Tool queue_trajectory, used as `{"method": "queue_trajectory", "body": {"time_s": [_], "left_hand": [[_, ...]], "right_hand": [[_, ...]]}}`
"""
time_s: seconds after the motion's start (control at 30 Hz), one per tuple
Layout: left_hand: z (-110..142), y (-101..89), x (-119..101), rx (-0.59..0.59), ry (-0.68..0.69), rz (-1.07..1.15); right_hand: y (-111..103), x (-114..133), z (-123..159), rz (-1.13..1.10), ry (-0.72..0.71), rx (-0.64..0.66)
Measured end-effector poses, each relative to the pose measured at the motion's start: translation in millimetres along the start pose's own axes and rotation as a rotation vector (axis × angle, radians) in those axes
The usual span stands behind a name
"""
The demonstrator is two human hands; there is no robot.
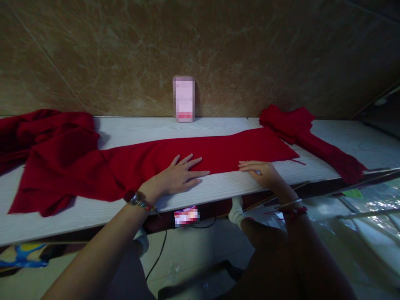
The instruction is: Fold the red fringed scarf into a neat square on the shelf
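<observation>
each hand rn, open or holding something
Left hand: open, fingers spread on the red cloth.
Right hand: open, fingertips at the cloth's near edge.

Red cloth [231, 152] is spread lengthwise along pale board [137, 128]; middle laid flat, left part rumpled into folds, right edge slanted, thin strand [299, 161] exposed.

You work in dim light, with the pale desk [218, 125] as the brightest broad area and the brown wall [131, 54] darkening toward its upper corners. The light seems to come from above and somewhat left, since soft shadows lie right of the heaped red cloth [67, 143] and the upright pink object [184, 96]. Sharp glints break up the shiny plastic [383, 198] at your right. Below, your legs [265, 250] sink into murk. The wide lens stretches your forearms [108, 233] toward the edges, and coarse pixel blocks mask the pink object.
</observation>
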State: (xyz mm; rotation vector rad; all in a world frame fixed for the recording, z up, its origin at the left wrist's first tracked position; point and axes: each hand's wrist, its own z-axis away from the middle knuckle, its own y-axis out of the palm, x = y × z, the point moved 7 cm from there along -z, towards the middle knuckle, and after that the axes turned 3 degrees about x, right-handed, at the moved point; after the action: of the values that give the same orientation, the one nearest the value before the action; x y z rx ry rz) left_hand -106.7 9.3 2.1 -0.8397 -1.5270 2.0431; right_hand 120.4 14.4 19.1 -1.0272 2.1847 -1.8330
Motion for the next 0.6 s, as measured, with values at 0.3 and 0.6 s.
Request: {"method": "queue_trajectory", "body": {"time_s": [0.3,0.6], "left_hand": [[-1,-7.3,12,-0.179,-0.181,-0.003],[-2,-1.4,19,-0.108,-0.286,-0.016]], "right_hand": [[-11,3,-3,0.007,0.116,-0.216],[15,5,-14,0.072,0.107,0.139]]}}
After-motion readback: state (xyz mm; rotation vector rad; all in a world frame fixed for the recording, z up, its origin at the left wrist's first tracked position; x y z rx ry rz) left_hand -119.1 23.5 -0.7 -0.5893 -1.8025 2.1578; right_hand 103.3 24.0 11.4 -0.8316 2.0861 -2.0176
